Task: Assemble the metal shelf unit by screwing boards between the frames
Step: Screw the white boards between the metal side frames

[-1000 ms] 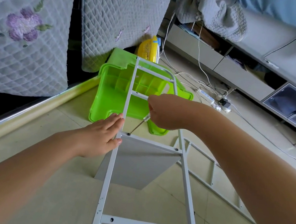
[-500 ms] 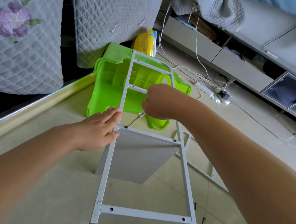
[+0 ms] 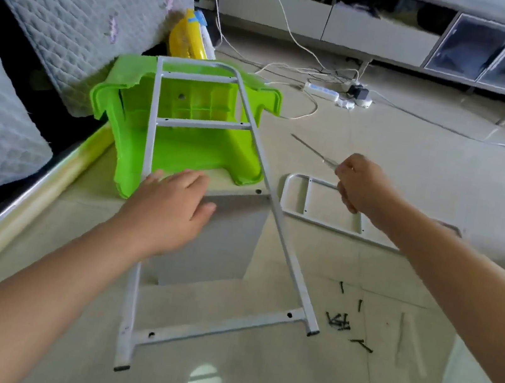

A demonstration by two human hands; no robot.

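On the floor before me, my left hand [image 3: 168, 211] is resting flat, fingers relaxed, on the frame [image 3: 283, 239] and the board [image 3: 227, 237] beneath it. My right hand [image 3: 361, 187] is gripping a screwdriver [image 3: 312, 150] in the air. I am judging that fetching a screw [image 3: 338, 321] comes next.

A white metal frame [image 3: 277, 215] leans over a tipped green plastic bin [image 3: 186, 144] on a tiled floor [image 3: 416, 151]. The left hand [image 3: 172, 211] rests flat on a grey board [image 3: 227, 240] beneath the frame. The right hand [image 3: 361, 185] grips a screwdriver [image 3: 313, 151], raised clear. Black screws [image 3: 339, 321] lie scattered nearby.
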